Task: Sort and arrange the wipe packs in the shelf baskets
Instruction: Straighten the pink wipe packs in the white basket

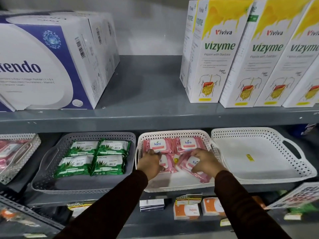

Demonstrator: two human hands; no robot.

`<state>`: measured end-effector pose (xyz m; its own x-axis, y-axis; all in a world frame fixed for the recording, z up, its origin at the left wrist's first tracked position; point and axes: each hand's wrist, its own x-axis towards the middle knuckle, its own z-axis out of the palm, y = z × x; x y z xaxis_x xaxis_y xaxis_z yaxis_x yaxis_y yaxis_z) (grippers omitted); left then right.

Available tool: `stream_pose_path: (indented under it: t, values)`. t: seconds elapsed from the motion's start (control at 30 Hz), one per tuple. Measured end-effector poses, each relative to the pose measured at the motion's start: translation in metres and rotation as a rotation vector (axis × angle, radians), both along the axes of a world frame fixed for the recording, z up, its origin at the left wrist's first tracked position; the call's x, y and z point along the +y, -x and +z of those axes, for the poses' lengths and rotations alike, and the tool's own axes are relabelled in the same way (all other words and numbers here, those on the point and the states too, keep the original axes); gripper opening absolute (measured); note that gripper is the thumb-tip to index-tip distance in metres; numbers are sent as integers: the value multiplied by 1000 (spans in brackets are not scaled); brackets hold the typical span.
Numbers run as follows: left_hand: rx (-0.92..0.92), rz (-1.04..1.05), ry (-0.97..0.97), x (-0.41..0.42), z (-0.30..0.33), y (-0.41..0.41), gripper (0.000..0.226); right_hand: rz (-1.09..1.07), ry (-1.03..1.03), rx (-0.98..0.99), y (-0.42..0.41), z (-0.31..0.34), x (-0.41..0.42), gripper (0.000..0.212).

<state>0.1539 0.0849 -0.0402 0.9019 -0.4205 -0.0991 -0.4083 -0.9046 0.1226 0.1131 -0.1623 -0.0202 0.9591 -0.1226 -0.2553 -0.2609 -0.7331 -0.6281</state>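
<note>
Both hands reach into the middle white basket (174,186), which holds several pink Kara wipe packs. Two packs (157,145) (187,144) lie flat along its back. My left hand (149,163) rests on the front left pink pack (166,164), fingers curled over it. My right hand (205,163) grips the front right pink pack (191,167), which sits tilted. To the left, a grey basket (51,180) holds several green Origami wipe packs (93,157) in two rows. An empty white basket (259,156) stands to the right.
A further basket with pink packs (15,152) is at the far left. Above, the shelf carries a large white and purple box (43,62) and tall Vizyme cartons (241,57). Small orange boxes (186,210) sit on the shelf below.
</note>
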Motion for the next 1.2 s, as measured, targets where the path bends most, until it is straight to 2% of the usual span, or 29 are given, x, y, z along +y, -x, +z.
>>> stream_pose_path:
  t: [0.33,0.47,0.53,0.57,0.63,0.67,0.7,0.73,0.8,0.9,1.1,1.2]
  values:
    - [14,-32,-43,-2,3,3,61,343,59,17,-11,8,6,54]
    - [-5,-47,-76,-2,7,4,62,372,-1,29,-8,6,2,52]
    - [9,-44,-19,-2,11,4,57,348,-60,35,-6,5,3,52]
    - [-20,-25,40,-1,13,4,51,308,-109,3,-5,5,6,50]
    - [-203,45,123,-2,15,3,40,210,-189,-142,-8,4,13,43]
    - [-288,79,114,-4,16,2,39,179,-115,-233,-13,3,15,42]
    - [-330,97,99,-7,17,-1,42,188,76,-313,-21,2,14,45]
    - [-308,102,87,-11,15,-5,48,218,262,-346,-31,-1,13,51]
    - [-187,92,52,-19,5,-15,60,265,421,-270,-48,-13,9,61]
    - [-55,71,0,-27,-14,-29,64,325,478,-159,-61,-35,6,65]
    - [-45,35,14,-29,-26,-31,65,338,545,-150,-62,-52,6,66]
    - [-62,30,-43,-33,-19,-28,64,327,556,-146,-61,-53,3,65]
